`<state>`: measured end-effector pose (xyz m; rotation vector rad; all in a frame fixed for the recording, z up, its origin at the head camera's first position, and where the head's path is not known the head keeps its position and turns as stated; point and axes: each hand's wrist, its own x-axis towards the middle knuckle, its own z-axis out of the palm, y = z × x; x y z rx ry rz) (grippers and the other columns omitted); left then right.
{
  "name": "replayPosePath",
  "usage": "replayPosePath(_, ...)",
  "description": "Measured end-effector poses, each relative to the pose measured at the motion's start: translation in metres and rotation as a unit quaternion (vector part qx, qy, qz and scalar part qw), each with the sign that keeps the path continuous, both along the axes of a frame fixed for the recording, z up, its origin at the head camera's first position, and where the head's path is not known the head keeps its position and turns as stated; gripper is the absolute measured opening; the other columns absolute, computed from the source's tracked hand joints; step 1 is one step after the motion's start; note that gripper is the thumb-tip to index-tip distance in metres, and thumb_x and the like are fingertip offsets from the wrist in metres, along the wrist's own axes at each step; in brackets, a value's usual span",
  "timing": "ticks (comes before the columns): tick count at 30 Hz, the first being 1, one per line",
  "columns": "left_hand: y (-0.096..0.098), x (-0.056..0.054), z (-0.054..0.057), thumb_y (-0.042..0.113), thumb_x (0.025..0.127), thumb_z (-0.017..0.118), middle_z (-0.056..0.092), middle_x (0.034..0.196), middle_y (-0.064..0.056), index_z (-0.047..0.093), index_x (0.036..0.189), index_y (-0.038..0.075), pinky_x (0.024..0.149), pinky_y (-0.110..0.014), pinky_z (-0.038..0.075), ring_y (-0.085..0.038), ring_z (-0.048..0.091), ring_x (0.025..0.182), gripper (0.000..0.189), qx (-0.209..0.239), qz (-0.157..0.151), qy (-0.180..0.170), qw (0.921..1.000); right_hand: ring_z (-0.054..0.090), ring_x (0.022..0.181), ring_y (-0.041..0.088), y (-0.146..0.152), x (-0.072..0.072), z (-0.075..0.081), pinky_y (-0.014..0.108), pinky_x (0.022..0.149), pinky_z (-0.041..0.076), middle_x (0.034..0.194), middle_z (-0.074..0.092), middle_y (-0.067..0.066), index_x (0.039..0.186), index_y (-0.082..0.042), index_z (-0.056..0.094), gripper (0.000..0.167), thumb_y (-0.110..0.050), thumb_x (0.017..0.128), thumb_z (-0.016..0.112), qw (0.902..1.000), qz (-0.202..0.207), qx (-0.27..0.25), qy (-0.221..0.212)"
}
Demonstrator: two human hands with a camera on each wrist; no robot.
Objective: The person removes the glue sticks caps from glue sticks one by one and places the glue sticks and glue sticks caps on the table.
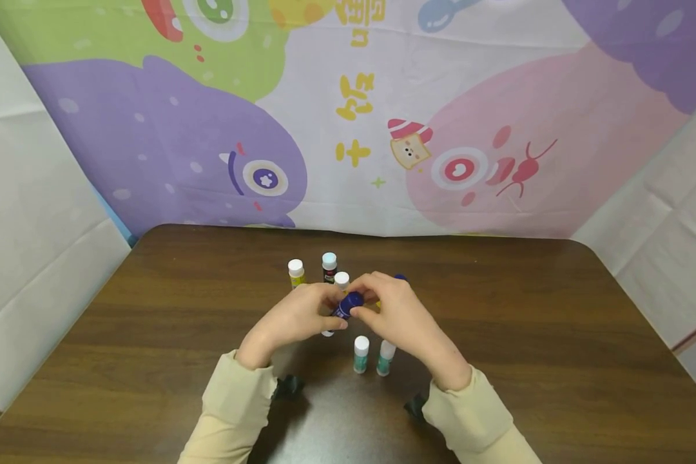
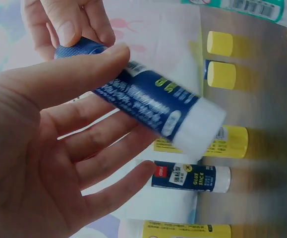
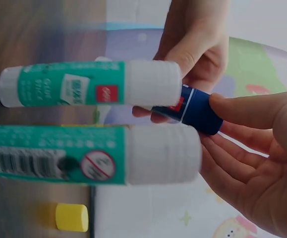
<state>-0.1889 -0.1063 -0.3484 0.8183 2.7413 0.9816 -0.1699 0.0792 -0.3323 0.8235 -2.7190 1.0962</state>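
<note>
A dark blue glue stick (image 1: 348, 305) is held tilted between both hands above the table. My left hand (image 1: 299, 312) grips its printed barrel (image 2: 153, 101) between thumb and fingers, and its white base (image 2: 200, 126) points away from the palm. At the other end, my right hand (image 1: 405, 316) pinches the blue cap (image 3: 205, 113), which is on the barrel. Two green glue sticks with white caps stand upright closer to the body, one green glue stick (image 1: 361, 354) left of the other (image 1: 385, 359); both loom large in the right wrist view.
Beyond the hands stand a yellow glue stick (image 1: 296, 274), a black one (image 1: 329, 268) and a white-capped one (image 1: 341, 280). A blue top (image 1: 401, 278) shows behind the right hand. A printed cloth (image 1: 348, 129) hangs at the far edge of the brown table (image 1: 151, 361).
</note>
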Motion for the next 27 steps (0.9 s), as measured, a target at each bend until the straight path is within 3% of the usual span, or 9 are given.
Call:
replayPosePath(9,0.002,0.002,0.009,0.022,0.075,0.073,0.065,0.084,0.006,0.065,0.092,0.016,0.066,-0.025,0.046,-0.006,0.058,0.076,0.02,0.027,0.032,0.04,0.9983,0.064,0.082,0.012,0.01,-0.005,0.007,0.032,0.076,0.052,0.094,0.064,0.002,0.099,-0.008,0.061,0.023,-0.009,0.078,0.07,0.9995,0.0,-0.031,0.007)
replayPosePath(15,0.006,0.002,0.014,0.02,0.073,0.076,0.063,0.089,0.004,0.067,0.095,0.014,0.072,-0.027,0.049,-0.007,0.059,0.078,0.025,0.08,0.065,0.103,0.9893,0.064,0.082,0.012,0.021,-0.009,0.01,0.032,0.074,0.052,0.093,0.066,0.003,0.101,-0.009,0.059,0.025,-0.008,0.078,0.07,0.9975,-0.011,-0.07,-0.008)
replayPosePath(19,0.013,0.003,0.019,0.022,0.071,0.077,0.062,0.087,0.007,0.068,0.093,0.017,0.07,-0.026,0.046,-0.008,0.056,0.08,0.024,0.092,0.087,0.19,0.9736,0.064,0.083,0.012,0.029,-0.01,0.014,0.03,0.072,0.052,0.096,0.066,0.004,0.105,-0.01,0.057,0.026,-0.006,0.081,0.067,0.993,-0.017,-0.112,-0.033)
replayPosePath(27,0.023,0.01,0.032,0.016,0.067,0.08,0.063,0.089,0.001,0.069,0.094,0.013,0.071,-0.029,0.041,-0.016,0.054,0.082,0.029,0.088,0.102,0.371,0.9187,0.065,0.084,0.018,0.036,-0.01,0.02,0.028,0.068,0.053,0.1,0.064,0.009,0.111,-0.009,0.058,0.028,-0.014,0.084,0.065,0.9741,-0.019,-0.211,-0.079)
